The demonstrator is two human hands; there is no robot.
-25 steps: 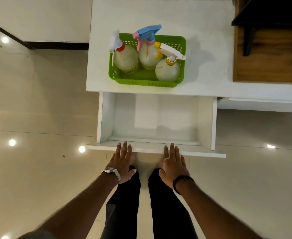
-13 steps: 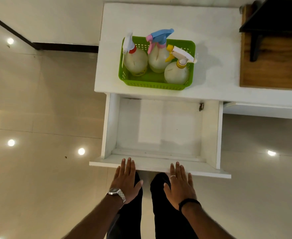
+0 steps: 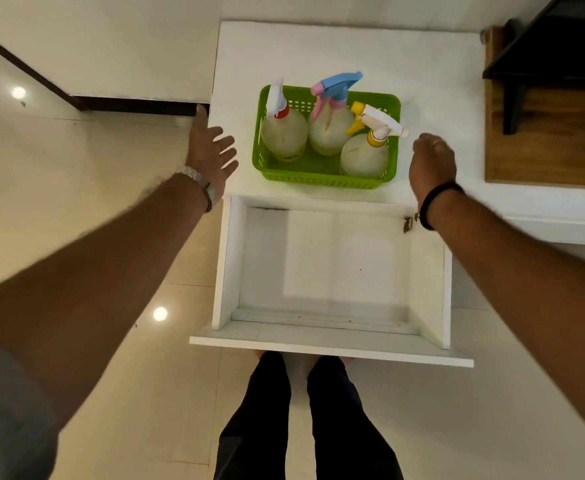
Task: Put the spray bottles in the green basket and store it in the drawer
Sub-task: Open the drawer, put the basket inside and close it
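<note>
Head view, looking down: green basket (image 3: 325,174) sits on the white counter (image 3: 318,50), close to its front edge, directly behind the pulled-out drawer (image 3: 329,344). Three spray bottles stand upright inside the basket: one with a white trigger and red collar (image 3: 284,133) at the left, one with a blue and pink trigger (image 3: 329,129) in the middle toward the back, one with a white and yellow trigger (image 3: 365,154) at the right front. Bottles crowd together, seem to touch. Drawer is white, nothing in it, front panel nearest the person's legs (image 3: 305,417).

Left hand (image 3: 211,152) is just left of the basket, fingers spread wide, palm toward the basket, not touching it; metal watch (image 3: 197,180) on the wrist. Right hand (image 3: 431,161) is just right of the basket, near its right wall, fingers curled downward and blurred; cannot tell whether it touches the rim. Black band (image 3: 434,202) on that wrist. Both arms reach forward over the drawer's sides. Wooden board (image 3: 554,147) lies on the counter at far right, well apart from the basket.
</note>
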